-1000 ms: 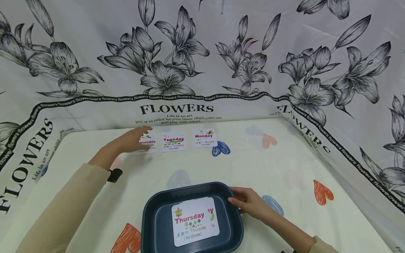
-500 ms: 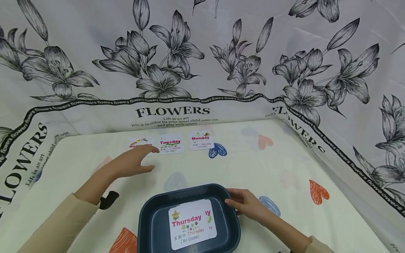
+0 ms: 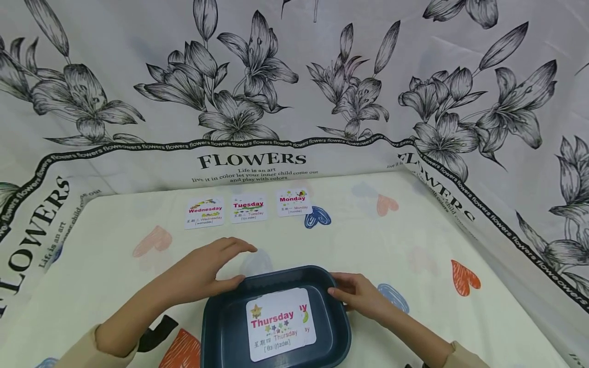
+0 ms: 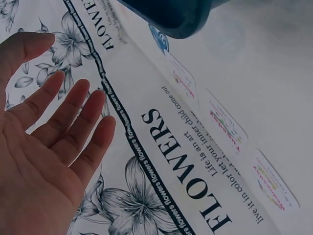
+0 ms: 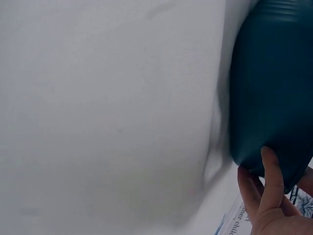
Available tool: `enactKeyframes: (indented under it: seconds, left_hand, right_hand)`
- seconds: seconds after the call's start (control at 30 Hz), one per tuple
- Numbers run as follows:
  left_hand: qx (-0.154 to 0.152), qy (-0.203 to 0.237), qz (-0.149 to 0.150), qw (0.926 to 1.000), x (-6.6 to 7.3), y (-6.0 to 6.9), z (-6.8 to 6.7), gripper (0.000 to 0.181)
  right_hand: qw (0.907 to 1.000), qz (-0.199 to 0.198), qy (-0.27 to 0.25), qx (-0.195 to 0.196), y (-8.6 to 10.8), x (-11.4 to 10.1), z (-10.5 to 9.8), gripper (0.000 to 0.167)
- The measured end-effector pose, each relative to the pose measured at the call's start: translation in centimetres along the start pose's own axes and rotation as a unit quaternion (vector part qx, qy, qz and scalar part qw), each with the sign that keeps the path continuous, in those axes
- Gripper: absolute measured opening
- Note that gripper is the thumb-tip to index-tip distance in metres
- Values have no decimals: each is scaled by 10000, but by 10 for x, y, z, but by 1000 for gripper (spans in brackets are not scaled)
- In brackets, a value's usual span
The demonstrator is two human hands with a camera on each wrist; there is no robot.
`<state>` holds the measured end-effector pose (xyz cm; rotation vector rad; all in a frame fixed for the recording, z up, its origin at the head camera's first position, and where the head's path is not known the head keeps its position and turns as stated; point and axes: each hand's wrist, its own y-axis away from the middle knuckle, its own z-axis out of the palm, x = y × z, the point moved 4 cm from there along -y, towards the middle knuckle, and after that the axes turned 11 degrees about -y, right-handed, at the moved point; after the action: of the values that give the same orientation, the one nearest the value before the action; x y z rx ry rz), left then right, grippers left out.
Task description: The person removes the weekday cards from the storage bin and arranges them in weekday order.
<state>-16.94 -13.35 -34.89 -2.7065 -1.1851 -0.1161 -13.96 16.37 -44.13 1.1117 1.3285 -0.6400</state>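
A dark blue tray holds a small stack of cards with the Thursday card on top. My left hand hovers by the tray's far left edge, its fingers apart and holding nothing; the left wrist view shows the same empty hand. At the tray's right far corner, my right hand grips the rim between thumb and fingers. The right wrist view has this hand against the tray's outside.
Across the back of the table lie the Wednesday card, Tuesday card and Monday card, left to right. Behind them rises a flower-printed cloth. Printed hearts mark the tablecloth.
My left hand has drawn back from the Wednesday card toward the tray, and that card now shows fully. The right hand stays on the tray rim.
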Motion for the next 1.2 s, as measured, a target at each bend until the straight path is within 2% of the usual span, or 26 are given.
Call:
enactKeyframes:
  seconds: [0.3,0.5,0.73,0.9,1.1,1.2]
  left_hand:
    - [-97,1,174,9998,13,6,8,49]
    - [-204,170,378,9989,28,13,21,45]
    - [-619,398,574,9956,48,19,40,42]
    - [-748,486,657,9938,54,20,52,38]
    - [-1044,198,632,9923,58,20,71,41]
    - [-1076,72,571,9925,61,22,78,42]
  right_hand:
    - [10000,47,-10,-41,-1,1,-1,49]
    - [10000,45,-48,-10,1,1,0,50]
    - [10000,32,-16,-20,0,1,-1,50]
    - [10000,5,4,-1,1,0,0,50]
    - [9999,83,-10,102,1,1,0,51]
    - [9999,64,-20,109,1,1,1,51]
